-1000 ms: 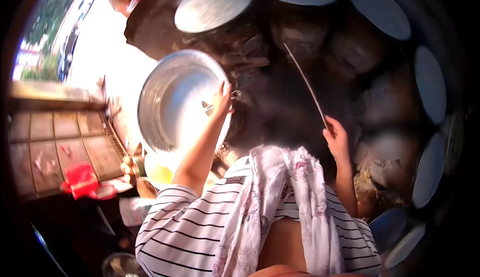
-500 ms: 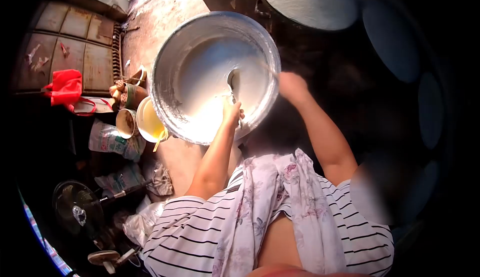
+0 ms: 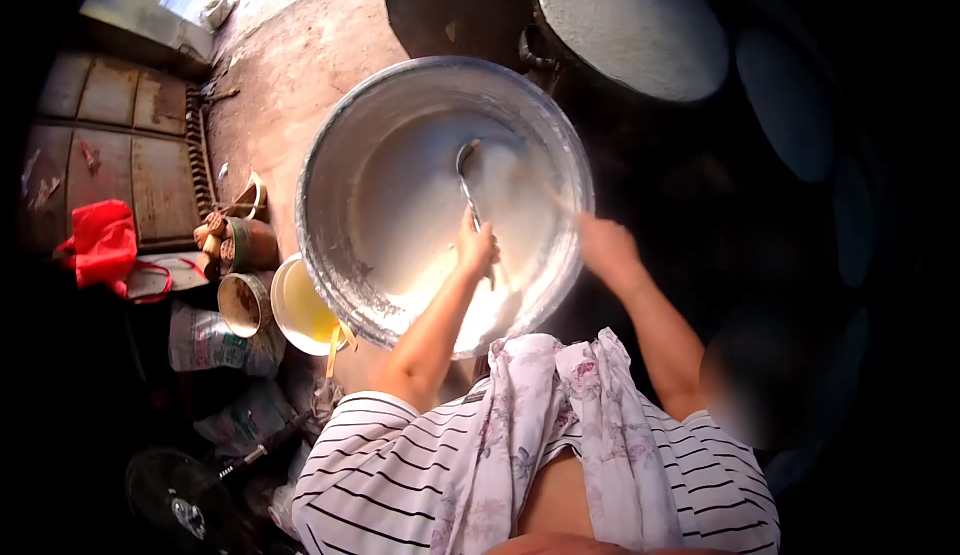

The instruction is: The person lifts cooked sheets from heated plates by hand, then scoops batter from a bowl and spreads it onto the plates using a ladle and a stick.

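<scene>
While the view has swung down from the round lids to the big metal basin point(image 3: 440, 205), I now see my left hand point(image 3: 476, 247) clenched around the ladle point(image 3: 466, 180), its bowl dipped in the white batter point(image 3: 420, 205) inside. A second ago that hand was only reaching the rim. My right hand point(image 3: 605, 250) has come down to the basin's right edge; I cannot tell what its grip holds. A yellow bowl point(image 3: 300, 305) sits just beside the basin

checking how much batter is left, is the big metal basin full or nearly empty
Partly filled: white liquid covers the basin's bottom, and bare streaked wall shows above it.
</scene>
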